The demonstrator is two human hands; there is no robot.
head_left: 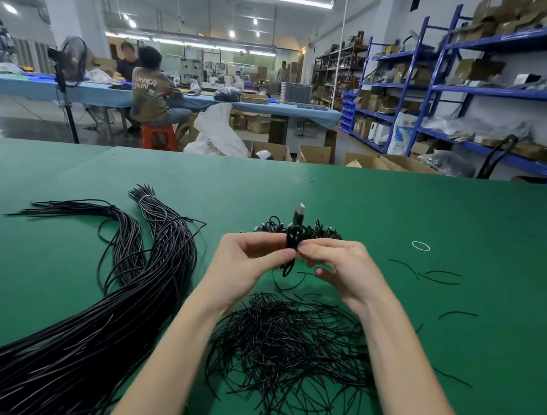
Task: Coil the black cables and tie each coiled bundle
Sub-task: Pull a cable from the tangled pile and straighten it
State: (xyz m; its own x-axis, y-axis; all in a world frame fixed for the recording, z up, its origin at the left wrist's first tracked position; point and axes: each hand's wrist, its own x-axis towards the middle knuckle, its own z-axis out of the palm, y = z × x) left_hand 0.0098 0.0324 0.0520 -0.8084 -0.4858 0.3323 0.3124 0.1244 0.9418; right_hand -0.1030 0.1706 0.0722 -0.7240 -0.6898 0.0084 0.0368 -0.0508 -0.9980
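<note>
**Coiled cable pinched between both hands above the green table**

A small coiled cable bundle [293, 241] is held upright over the middle of the green table [460, 222], its silver connector [300, 209] pointing up and a short loop hanging below the fingers. Just behind it lies a low row of finished coils [324, 233]. Beneath the forearms spreads a tangled heap of thin black ties [284, 342], and a few single ties [440, 276] lie scattered to the right, near a white rubber band [421, 246]. To the left, a thick sheaf of long black cables [100, 318] sweeps from the near corner toward the table's middle, one branch bound with a pale band near its far tip.

The left hand [244, 264] grips the bundle from the left, fingers curled with thumb and fingertips closed on it. The right hand [342, 271] pinches it from the right, thumb and forefinger tight together at the coil's waist, the other fingers curled underneath. Whether a tie sits between those fingertips cannot be told.
</note>
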